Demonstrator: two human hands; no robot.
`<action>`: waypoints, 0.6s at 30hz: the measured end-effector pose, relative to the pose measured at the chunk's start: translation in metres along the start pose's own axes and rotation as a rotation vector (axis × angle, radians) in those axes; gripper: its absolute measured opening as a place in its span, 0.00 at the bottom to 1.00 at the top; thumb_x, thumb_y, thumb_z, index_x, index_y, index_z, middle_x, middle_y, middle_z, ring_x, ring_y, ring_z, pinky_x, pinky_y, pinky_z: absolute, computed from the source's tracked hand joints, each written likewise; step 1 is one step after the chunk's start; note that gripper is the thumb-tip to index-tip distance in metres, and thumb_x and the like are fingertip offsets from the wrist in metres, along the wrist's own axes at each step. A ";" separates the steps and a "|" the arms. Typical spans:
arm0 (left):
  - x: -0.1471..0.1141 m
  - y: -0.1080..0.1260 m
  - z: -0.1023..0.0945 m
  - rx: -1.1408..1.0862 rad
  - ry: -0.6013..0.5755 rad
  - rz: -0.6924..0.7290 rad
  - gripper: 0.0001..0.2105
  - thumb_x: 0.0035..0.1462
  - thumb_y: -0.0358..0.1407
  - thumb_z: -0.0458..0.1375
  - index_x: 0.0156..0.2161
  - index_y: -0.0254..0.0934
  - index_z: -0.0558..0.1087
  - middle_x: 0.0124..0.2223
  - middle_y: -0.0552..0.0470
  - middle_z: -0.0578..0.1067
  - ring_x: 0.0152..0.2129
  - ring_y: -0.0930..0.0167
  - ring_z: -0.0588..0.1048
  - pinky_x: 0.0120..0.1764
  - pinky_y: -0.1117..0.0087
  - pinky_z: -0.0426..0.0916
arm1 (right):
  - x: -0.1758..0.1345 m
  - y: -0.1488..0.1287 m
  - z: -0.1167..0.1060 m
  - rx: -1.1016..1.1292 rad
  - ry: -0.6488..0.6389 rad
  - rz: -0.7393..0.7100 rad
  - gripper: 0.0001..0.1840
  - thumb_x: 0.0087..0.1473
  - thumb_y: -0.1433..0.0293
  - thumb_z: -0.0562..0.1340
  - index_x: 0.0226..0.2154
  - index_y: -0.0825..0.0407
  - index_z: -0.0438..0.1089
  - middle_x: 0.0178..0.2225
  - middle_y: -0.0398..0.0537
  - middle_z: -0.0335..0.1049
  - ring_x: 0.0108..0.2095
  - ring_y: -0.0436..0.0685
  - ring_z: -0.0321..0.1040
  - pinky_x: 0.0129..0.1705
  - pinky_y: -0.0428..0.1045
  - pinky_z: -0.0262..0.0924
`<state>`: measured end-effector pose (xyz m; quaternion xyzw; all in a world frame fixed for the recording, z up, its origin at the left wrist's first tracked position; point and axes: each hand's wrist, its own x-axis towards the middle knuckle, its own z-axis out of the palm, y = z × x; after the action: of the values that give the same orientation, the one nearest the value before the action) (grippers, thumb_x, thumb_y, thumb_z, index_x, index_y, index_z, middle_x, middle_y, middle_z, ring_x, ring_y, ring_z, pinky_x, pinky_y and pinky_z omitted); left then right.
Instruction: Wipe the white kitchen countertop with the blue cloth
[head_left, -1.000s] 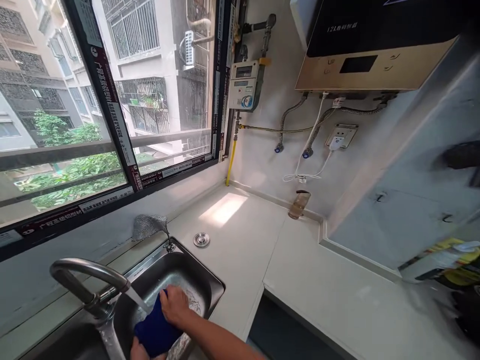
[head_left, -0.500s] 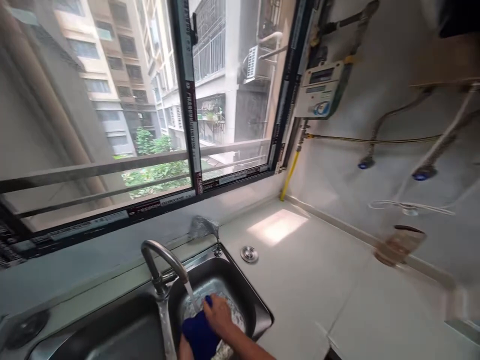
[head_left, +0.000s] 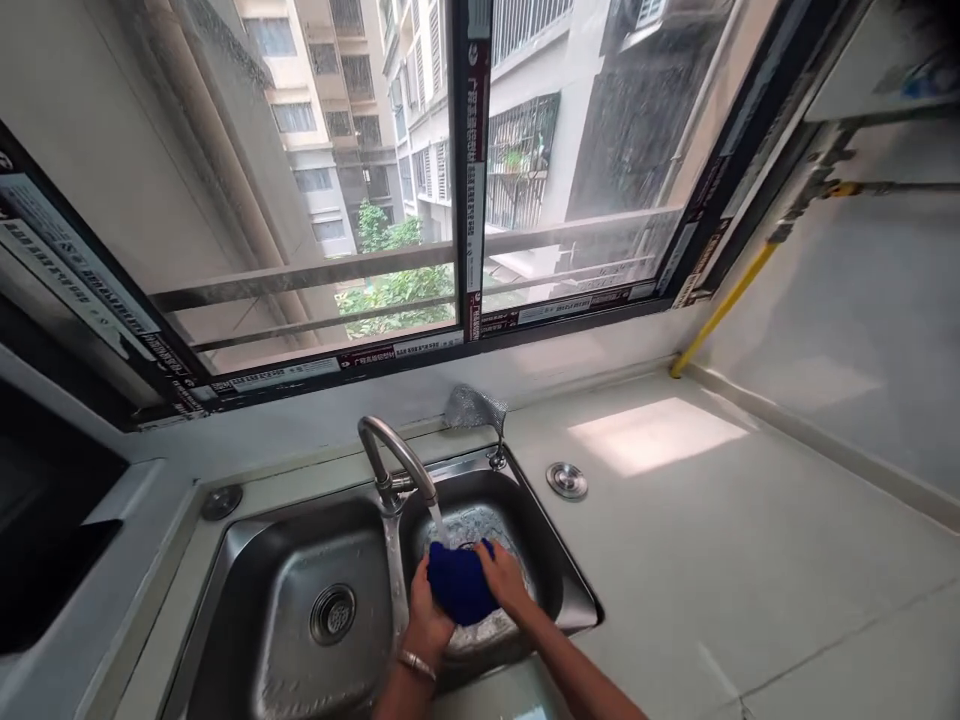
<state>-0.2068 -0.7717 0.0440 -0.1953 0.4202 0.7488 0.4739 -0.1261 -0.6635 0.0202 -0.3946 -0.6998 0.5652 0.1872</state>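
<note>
Nearby, blue cloth (head_left: pixel 461 588) held over right basin (head_left: pixel 546 548) by left hand (head_left: pixel 426 614) and right hand (head_left: pixel 505 579), presumably to catch running water (head_left: pixel 438 520). Far-right edge pinched by right fingers; left side gripped, fingertips hidden, spread can't be told. Farther, faucet (head_left: pixel 397 447) turned toward same basin; drain stopper (head_left: pixel 567 481) set on counter (head_left: pixel 675 550), seemingly out of way.
</note>
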 end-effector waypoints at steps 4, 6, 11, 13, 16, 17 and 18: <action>0.003 0.019 -0.003 -0.040 0.038 0.173 0.13 0.64 0.42 0.54 0.42 0.38 0.78 0.42 0.49 0.82 0.45 0.65 0.78 0.50 0.64 0.72 | 0.000 0.020 -0.025 0.180 -0.183 0.074 0.26 0.48 0.46 0.57 0.34 0.49 0.74 0.32 0.50 0.74 0.37 0.62 0.72 0.41 0.57 0.67; 0.001 0.030 -0.004 -0.043 0.023 0.228 0.12 0.62 0.41 0.56 0.44 0.39 0.77 0.46 0.51 0.82 0.47 0.66 0.78 0.53 0.67 0.70 | -0.012 0.024 -0.026 0.292 -0.253 0.104 0.33 0.42 0.45 0.62 0.44 0.51 0.74 0.35 0.50 0.75 0.34 0.61 0.72 0.37 0.55 0.67; -0.008 0.036 0.002 -0.012 -0.167 0.191 0.19 0.59 0.45 0.59 0.50 0.35 0.76 0.49 0.44 0.80 0.50 0.60 0.76 0.57 0.58 0.68 | -0.025 0.019 -0.018 0.490 -0.455 0.167 0.40 0.38 0.49 0.68 0.52 0.51 0.70 0.38 0.50 0.77 0.37 0.60 0.73 0.44 0.55 0.66; -0.008 0.032 0.004 -0.006 -0.282 0.151 0.22 0.59 0.48 0.57 0.51 0.34 0.75 0.50 0.43 0.80 0.51 0.58 0.76 0.58 0.55 0.67 | -0.022 0.015 -0.016 0.382 -0.474 0.126 0.32 0.41 0.47 0.65 0.43 0.52 0.74 0.33 0.50 0.76 0.34 0.59 0.72 0.41 0.55 0.66; -0.001 0.028 -0.002 0.063 -0.231 0.191 0.21 0.59 0.48 0.57 0.49 0.34 0.76 0.47 0.42 0.80 0.51 0.57 0.76 0.57 0.55 0.68 | -0.015 0.011 -0.020 0.250 -0.405 0.050 0.24 0.45 0.46 0.63 0.27 0.51 0.73 0.25 0.46 0.71 0.27 0.56 0.66 0.35 0.54 0.63; 0.003 0.029 -0.006 0.094 -0.173 0.226 0.20 0.58 0.47 0.59 0.48 0.35 0.76 0.47 0.43 0.80 0.51 0.58 0.75 0.57 0.56 0.68 | -0.013 0.010 -0.023 0.205 -0.372 0.013 0.23 0.45 0.46 0.62 0.24 0.49 0.72 0.23 0.45 0.69 0.26 0.56 0.63 0.35 0.53 0.62; 0.008 0.030 -0.011 0.120 -0.115 0.263 0.19 0.57 0.46 0.60 0.48 0.36 0.76 0.48 0.43 0.80 0.52 0.58 0.75 0.57 0.57 0.68 | -0.011 0.009 -0.028 0.156 -0.333 -0.026 0.21 0.46 0.47 0.62 0.21 0.48 0.70 0.21 0.43 0.67 0.25 0.55 0.61 0.35 0.53 0.61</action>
<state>-0.2378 -0.7822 0.0459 -0.0665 0.4581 0.7880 0.4060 -0.0969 -0.6533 0.0218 -0.2706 -0.6803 0.6728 0.1061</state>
